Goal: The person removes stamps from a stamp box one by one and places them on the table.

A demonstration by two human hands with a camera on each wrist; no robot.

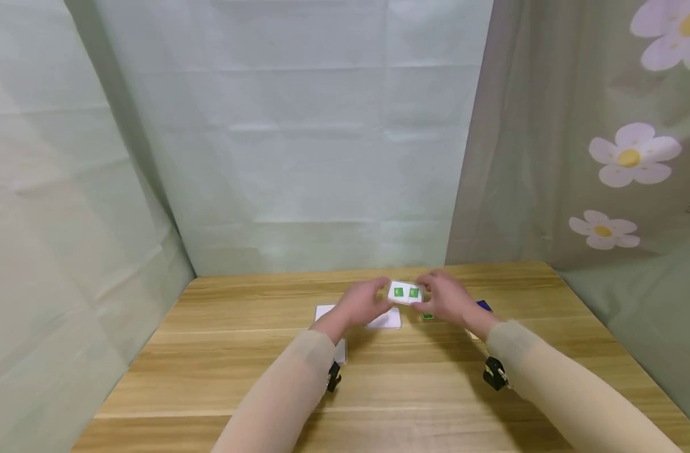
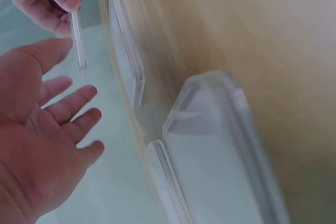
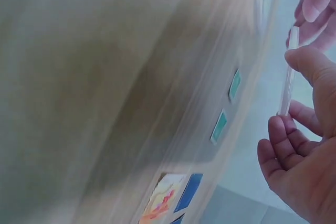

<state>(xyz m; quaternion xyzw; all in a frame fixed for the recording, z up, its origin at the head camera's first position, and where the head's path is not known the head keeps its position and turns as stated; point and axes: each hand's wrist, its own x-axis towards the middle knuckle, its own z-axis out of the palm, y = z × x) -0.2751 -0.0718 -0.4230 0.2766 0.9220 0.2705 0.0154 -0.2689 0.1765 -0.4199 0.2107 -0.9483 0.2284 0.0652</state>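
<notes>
A flat clear case [image 1: 405, 292], white inside with two green stamp-like pieces, is raised above the table. My right hand [image 1: 448, 298] grips its right side; in the right wrist view, the thumb and fingertips of that hand [image 3: 310, 135] hold opposite edges of the case [image 3: 287, 85]. At the case's left side is my left hand [image 1: 361, 303]. The left wrist view has this hand [image 2: 42, 129] with fingers spread beside the edge-on case [image 2: 78, 40]; whether its fingertips touch is unclear. Below the raised case lies another white case [image 1: 386, 319].
More clear cases [image 1: 325, 311] lie left on the wooden table [image 1: 237, 371], one partly behind the left arm. Green pieces [image 3: 218, 127] lie to the right, with a colourful card [image 3: 163, 198] and blue pieces [image 3: 189, 192] nearby. Cloth curtains [image 1: 305, 157] surround the table.
</notes>
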